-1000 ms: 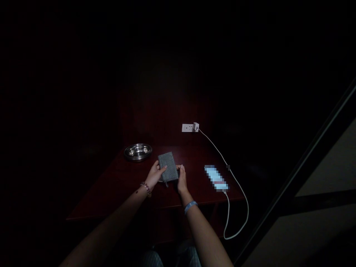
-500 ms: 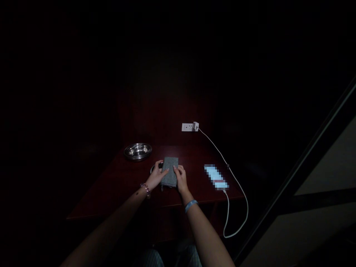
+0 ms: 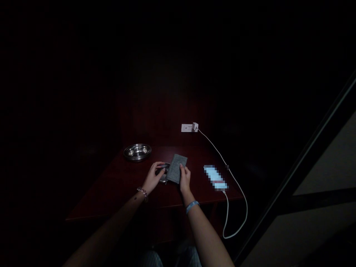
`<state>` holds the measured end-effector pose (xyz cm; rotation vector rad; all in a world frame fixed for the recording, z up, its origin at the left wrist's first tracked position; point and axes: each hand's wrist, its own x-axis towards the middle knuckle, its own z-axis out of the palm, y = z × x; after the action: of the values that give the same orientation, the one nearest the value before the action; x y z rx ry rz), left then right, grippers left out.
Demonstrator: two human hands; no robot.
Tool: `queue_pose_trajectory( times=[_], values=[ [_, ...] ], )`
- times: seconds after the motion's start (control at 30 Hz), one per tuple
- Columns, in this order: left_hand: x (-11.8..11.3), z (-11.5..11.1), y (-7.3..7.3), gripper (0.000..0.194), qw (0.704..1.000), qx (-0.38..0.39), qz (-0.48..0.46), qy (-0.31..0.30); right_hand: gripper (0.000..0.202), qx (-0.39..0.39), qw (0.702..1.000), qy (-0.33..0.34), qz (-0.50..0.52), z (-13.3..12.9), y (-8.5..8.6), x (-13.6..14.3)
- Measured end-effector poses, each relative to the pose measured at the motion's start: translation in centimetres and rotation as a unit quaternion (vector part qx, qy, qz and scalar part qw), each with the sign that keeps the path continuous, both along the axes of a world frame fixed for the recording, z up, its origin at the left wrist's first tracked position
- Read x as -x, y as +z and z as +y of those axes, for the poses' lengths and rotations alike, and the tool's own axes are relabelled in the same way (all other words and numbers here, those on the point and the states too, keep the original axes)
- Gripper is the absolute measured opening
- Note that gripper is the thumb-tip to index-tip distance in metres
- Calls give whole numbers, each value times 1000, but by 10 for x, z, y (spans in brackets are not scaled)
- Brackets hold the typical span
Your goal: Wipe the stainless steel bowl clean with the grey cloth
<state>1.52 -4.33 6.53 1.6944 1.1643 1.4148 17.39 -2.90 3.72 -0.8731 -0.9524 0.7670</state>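
Note:
My right hand (image 3: 184, 178) is closed on a folded grey cloth (image 3: 177, 168), thumb on top, and holds it tilted. My left hand (image 3: 152, 178) grips a shiny metal dish (image 3: 163, 178) at its left side, fingers over the rim and thumb towards its middle. The cloth hides the dish's right part, so I cannot tell its full shape or whether the cloth touches it. Farther back on the left, a stack of round steel dishes (image 3: 137, 152) stands on the dark red table (image 3: 122, 189).
A phone (image 3: 215, 178) with a lit, blurred screen lies at the table's right. Its white cable (image 3: 246, 207) loops over the right edge up to a charger (image 3: 195, 127) in the wall socket (image 3: 186, 128). A dark diagonal frame (image 3: 300, 155) stands at the right.
My left hand has let go of the cloth and now grips the dish. My right hand has shifted the cloth right and turned it, uncovering part of the dish.

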Motion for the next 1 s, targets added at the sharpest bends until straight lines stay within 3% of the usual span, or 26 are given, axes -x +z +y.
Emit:
queue_pose_trajectory(
  times=[0.13,0.23,0.43,0.63,0.83,1.0],
  values=[
    [18,0,-7,23,987,-2,94,131,46,30,997,18,73,-1,2,0],
    [30,10,-23,25,982,29,83,168,45,28,996,37,80,-2,4,2],
    [46,33,-49,39,985,89,3,144,36,15,998,15,65,-5,5,0],
    [48,42,-44,35,981,157,2,111,32,4,999,-20,34,-3,1,-3],
    [38,45,-43,34,989,132,40,54,32,-21,996,-89,12,1,-4,-7],
    [33,44,-52,30,983,140,45,109,32,-33,991,-129,-15,1,-5,-9]
  ],
)
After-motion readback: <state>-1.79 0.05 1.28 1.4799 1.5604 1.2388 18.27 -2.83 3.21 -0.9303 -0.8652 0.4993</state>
